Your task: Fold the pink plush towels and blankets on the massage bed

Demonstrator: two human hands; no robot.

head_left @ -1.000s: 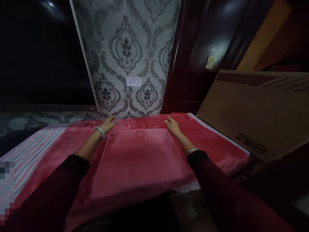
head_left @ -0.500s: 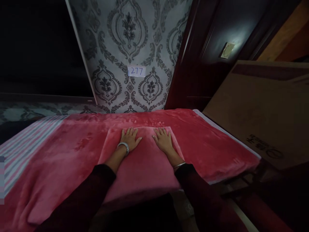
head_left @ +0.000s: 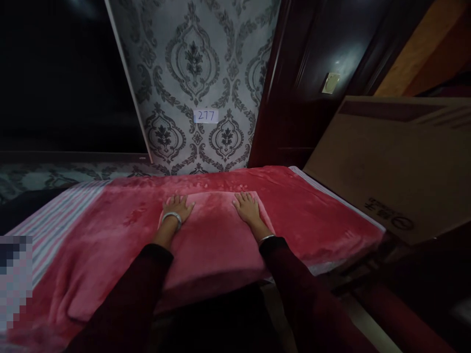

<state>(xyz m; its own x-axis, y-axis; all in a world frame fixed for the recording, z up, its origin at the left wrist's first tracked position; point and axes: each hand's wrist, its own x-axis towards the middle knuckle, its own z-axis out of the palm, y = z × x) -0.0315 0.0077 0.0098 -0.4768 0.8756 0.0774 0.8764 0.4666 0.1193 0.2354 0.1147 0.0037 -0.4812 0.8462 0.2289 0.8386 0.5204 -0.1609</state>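
Note:
A pink plush fabric piece, folded into a rectangle (head_left: pixel 217 235), lies on a larger red plush blanket (head_left: pixel 298 215). My left hand (head_left: pixel 177 207) rests flat on the folded piece near its far left corner, fingers spread, a bangle at the wrist. Near the far right corner my right hand (head_left: pixel 247 208) lies palm down in the same way, with a thin bangle showing below the sleeve cuff. Neither hand grasps anything. The near edge of the folded piece hangs toward my body and is partly dark.
Striped cloth (head_left: pixel 62 206) shows at the left beneath the blanket. A large cardboard box (head_left: pixel 390 162) leans at the right. Behind stand a patterned wall with a paper label (head_left: pixel 206 116) reading 277, a dark screen (head_left: pixel 66 78) and a dark wooden panel (head_left: pixel 294 98).
My left hand has slid left across the folded piece toward its corner. My right hand stays near the far right corner. The camera view has shifted slightly.

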